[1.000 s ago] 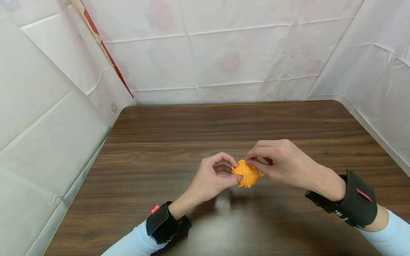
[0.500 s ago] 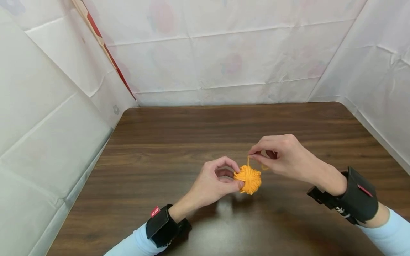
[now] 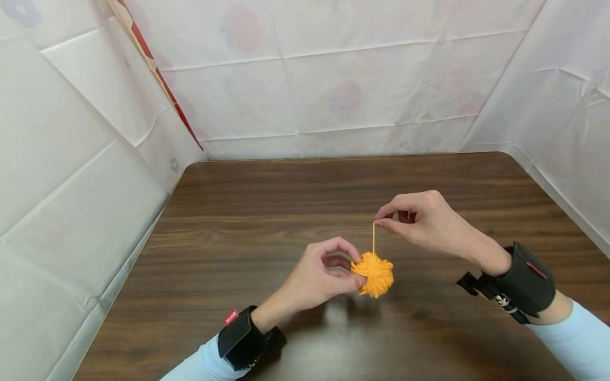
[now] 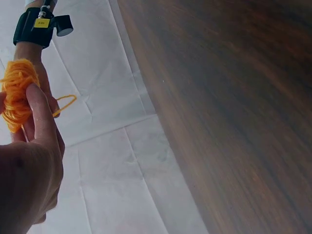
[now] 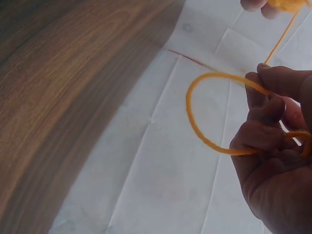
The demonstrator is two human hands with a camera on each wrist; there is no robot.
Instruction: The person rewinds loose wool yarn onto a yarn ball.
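— So, what are we holding?
— We're pinching one orange yarn ball (image 3: 375, 273) in our left hand (image 3: 320, 277), just above the brown surface (image 3: 267, 211).
— And our right hand (image 3: 424, 222)?
— It's pinching one strand (image 3: 374, 237), running straight up from the ball; its looping tail is showing only from the wrist.

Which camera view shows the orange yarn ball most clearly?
The head view: the whole yarn ball shows, held by the left hand. The left wrist view shows it partly behind fingers; the right wrist view catches only its edge.
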